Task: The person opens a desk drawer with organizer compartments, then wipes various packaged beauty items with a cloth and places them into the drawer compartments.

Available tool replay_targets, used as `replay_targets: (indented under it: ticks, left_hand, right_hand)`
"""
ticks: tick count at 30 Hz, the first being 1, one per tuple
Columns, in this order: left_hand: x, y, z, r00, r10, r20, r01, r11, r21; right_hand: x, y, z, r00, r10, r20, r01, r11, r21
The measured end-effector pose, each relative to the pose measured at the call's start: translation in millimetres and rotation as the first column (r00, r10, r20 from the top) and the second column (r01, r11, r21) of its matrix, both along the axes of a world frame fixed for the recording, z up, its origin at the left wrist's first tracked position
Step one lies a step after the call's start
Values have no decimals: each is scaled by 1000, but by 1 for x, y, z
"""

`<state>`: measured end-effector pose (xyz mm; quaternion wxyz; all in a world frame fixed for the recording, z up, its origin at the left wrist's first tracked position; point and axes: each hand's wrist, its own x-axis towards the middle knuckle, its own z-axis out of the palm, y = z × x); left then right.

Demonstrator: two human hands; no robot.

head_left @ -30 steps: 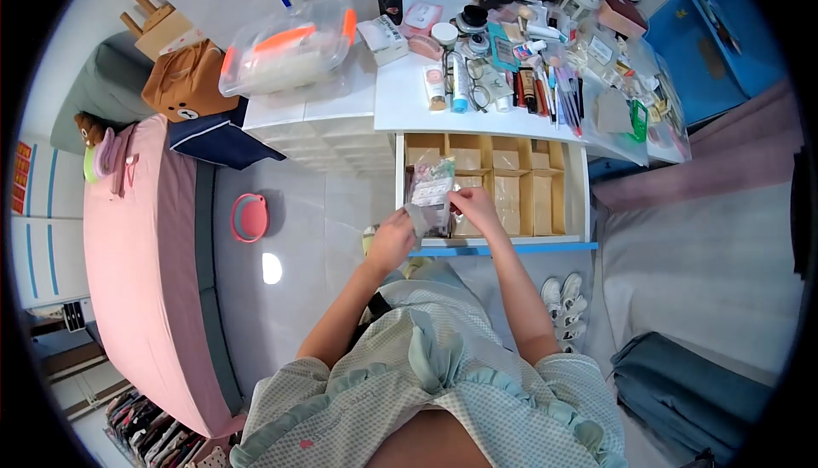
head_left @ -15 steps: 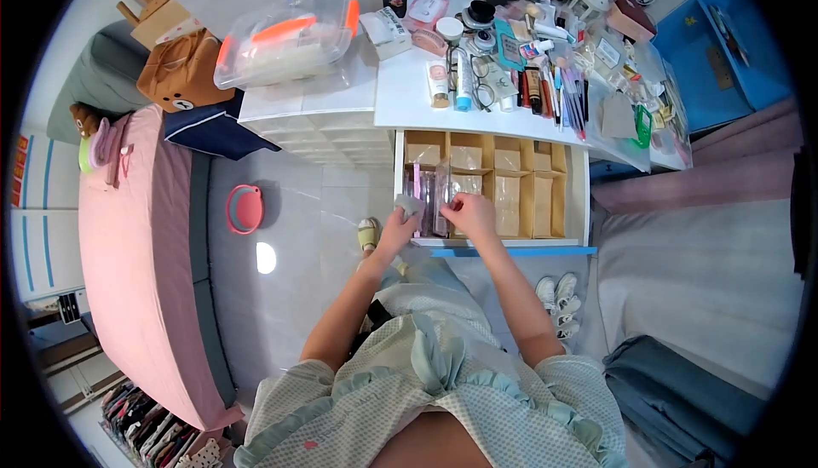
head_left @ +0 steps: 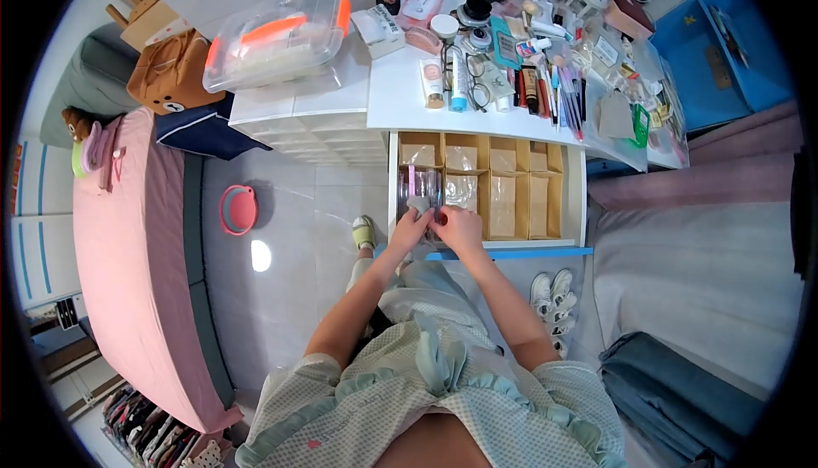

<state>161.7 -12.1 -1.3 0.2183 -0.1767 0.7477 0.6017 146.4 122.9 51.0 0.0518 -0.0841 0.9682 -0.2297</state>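
Observation:
My left hand [head_left: 411, 229] is closed around a small grey cloth [head_left: 418, 203] at the front left of the pulled-out drawer [head_left: 573, 234]. Right beside it, my right hand [head_left: 458, 228] has its fingers pinched together over the front edge of the same compartment; whatever they grip is hidden. Clear plastic cases [head_left: 432, 183] and a pink strip [head_left: 411, 180] stand in that compartment, just beyond both hands. Cardboard dividers [head_left: 490, 204] split the drawer into several sections, some with clear plastic at the bottom.
Cosmetics, glasses [head_left: 479, 93] and pens [head_left: 569, 106] crowd the white desk [head_left: 392, 97] above the drawer. A clear lidded box [head_left: 281, 46] with orange clips sits to the left. On the floor are a pink basin [head_left: 239, 210] and white shoes [head_left: 552, 302].
My right hand has come down and left, close to my left hand. The clear plastic piece it held upright now shows lower, partly behind the hands. The view has shifted slightly.

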Motion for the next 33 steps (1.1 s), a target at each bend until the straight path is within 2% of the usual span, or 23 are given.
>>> replay_targets:
  ticks: [2,5,9,14,17,21,24,27,30,33]
  left_hand:
    - [-3,2,-19,996,-24,-81,20,999,-50]
    - [-8,4,-7,998,-60,15,62,977,-202]
    - [-7,1,-14,989,-143,32,143,901,-410]
    - [-10,2,3,983,-174,59,180,836,-518]
    - [-10,4,9,975,-211,76,216,795,-567]
    - [-6,7,13,953,-299,57,259,698,-668]
    - [-6,12,6,882,-450,137,403,572,-714]
    - [-6,17,-5,841,-506,190,459,484,-745]
    - [-6,16,-1,843,-492,217,480,509,-715]
    - [-2,4,10,923,-383,43,305,657,-690]
  right_hand:
    - [-2,4,-3,999,-1,37,1,1000,-8]
    - [-4,5,-9,993,29,117,-34,998,44]
    - [-3,6,-25,976,128,177,-149,983,111]
    - [-2,15,-40,951,-57,305,110,981,-159]
    - [-4,25,-54,941,-229,249,282,938,-201]
    - [-10,25,-58,921,-160,356,184,982,-32]
    - [-8,18,-69,941,-122,315,166,979,-117]
    - [-5,11,-73,926,-159,342,187,981,-50]
    - [-4,12,-75,929,-146,340,178,982,-66]
    - [-2,14,-67,923,-169,347,220,969,-111]
